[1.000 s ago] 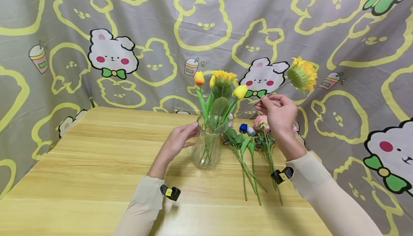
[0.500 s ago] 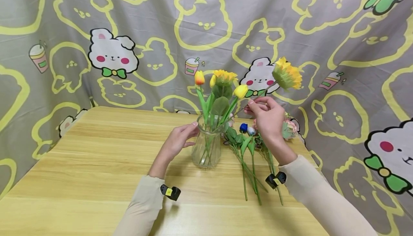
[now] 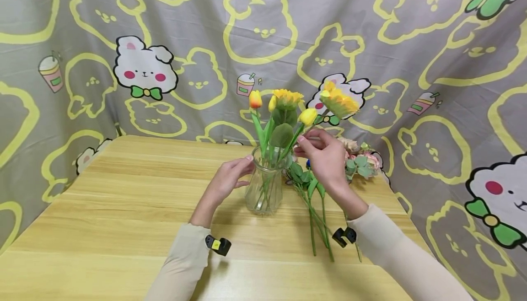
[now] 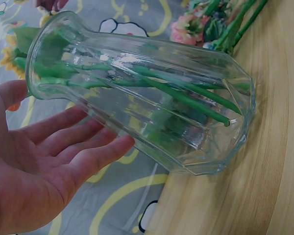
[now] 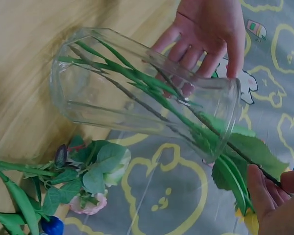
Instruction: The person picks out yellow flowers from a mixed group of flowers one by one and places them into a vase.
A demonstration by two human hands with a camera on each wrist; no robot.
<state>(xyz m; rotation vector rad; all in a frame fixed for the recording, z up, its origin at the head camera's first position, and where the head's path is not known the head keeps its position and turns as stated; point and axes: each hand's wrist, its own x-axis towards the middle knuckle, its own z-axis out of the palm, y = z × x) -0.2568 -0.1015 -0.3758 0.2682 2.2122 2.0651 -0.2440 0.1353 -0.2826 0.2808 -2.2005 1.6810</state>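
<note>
A clear glass vase (image 3: 263, 198) stands upright on the table, holding yellow and orange tulips (image 3: 255, 99) and one sunflower (image 3: 288, 96). Beside it, my left hand (image 3: 225, 181) has its fingers loosely extended against the vase's side, with the thumb at the rim, as the left wrist view shows. My right hand (image 3: 328, 160) pinches the stem of a second sunflower (image 3: 341, 103) between thumb and fingers. That flower leans to the right of the vase. Its dark stem (image 5: 245, 155) passes through the mouth and into the glass, seen in the right wrist view.
Several flowers lie on the table right of the vase: pink blooms (image 3: 368, 161), green-leaved stems (image 3: 311, 209), and a blue bud (image 5: 52, 225). A grey patterned curtain (image 3: 185, 26) hangs behind the wooden table (image 3: 136, 200).
My right hand has moved left and slightly down toward the vase, bringing the sunflower's head with it and its stem deeper into the glass. The left hand has stayed at the vase.
</note>
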